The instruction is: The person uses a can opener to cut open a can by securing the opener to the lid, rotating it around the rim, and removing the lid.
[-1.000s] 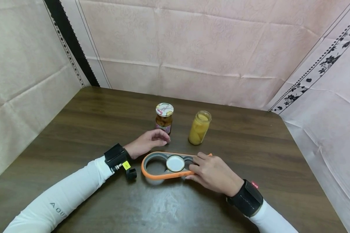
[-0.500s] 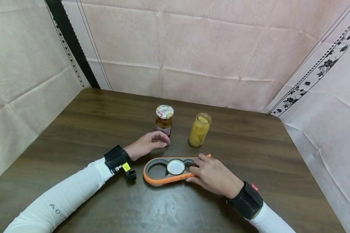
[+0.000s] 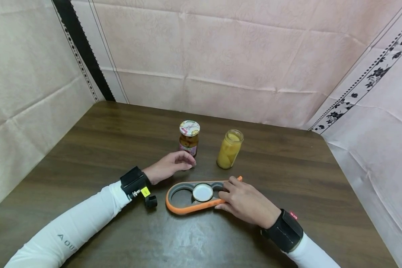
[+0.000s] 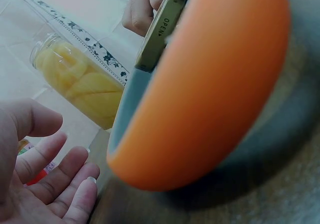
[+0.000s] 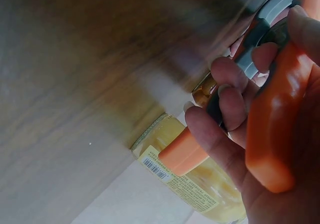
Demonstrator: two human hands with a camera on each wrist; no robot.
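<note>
My right hand (image 3: pixel 249 201) grips the handle end of an orange-and-grey jar opener (image 3: pixel 183 211), fingers curled round it in the right wrist view. A round jar lid (image 3: pixel 202 192) sits in the opener's middle ring, white inside facing up. Its gold edge (image 4: pixel 161 32) reads "OPEN" in the left wrist view. The opener's wide end is low over the table; contact cannot be told. Left of it, my left hand (image 3: pixel 169 166) has loosely bent fingers and holds nothing. Just behind that hand is a lidded jar of brown contents (image 3: pixel 188 140), partly hidden. A lidless jar of yellow fruit pieces (image 3: pixel 229 150) stands behind the opener.
The brown wooden table (image 3: pixel 120 230) meets a pale cloth backdrop (image 3: pixel 221 56) at its far edge. Cloth also hangs at the left and right sides. Both wrists wear black straps with cameras.
Over the last second the opener, with the lid in it, has come lower and slightly toward me in my right hand. In the last half second almost nothing moves. My left hand stays beside the brown jar.
</note>
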